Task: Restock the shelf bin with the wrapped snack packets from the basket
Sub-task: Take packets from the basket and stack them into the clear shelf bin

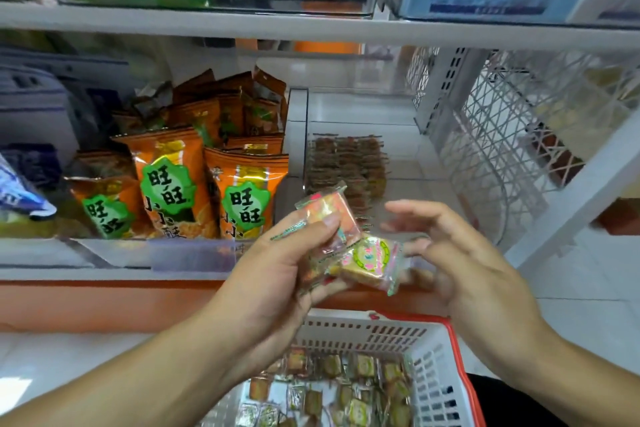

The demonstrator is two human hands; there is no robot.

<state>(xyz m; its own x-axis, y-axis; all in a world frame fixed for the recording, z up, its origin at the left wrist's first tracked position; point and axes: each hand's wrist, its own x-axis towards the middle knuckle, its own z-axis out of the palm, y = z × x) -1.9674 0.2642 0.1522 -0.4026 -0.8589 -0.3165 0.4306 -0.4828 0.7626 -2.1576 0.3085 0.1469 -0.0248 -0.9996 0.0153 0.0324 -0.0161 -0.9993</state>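
My left hand (287,263) grips a small bunch of wrapped snack packets (332,218), pinched between thumb and fingers in front of the shelf edge. A yellow-green packet (372,262) sticks out of the bunch to the right. My right hand (460,253) hovers beside it, fingers spread, fingertips close to that packet; whether they touch it I cannot tell. Behind the hands stands the clear shelf bin (408,156) with a row of the same packets (346,166) at its back. Below, the white basket with a red rim (433,350) holds several more packets (346,388).
Left of the bin, orange snack bags (173,187) fill the neighbouring section. A clear divider (296,128) separates them from the bin. A white lattice basket (519,135) sits on the shelf to the right. An upper shelf board (311,28) carries boxes overhead.
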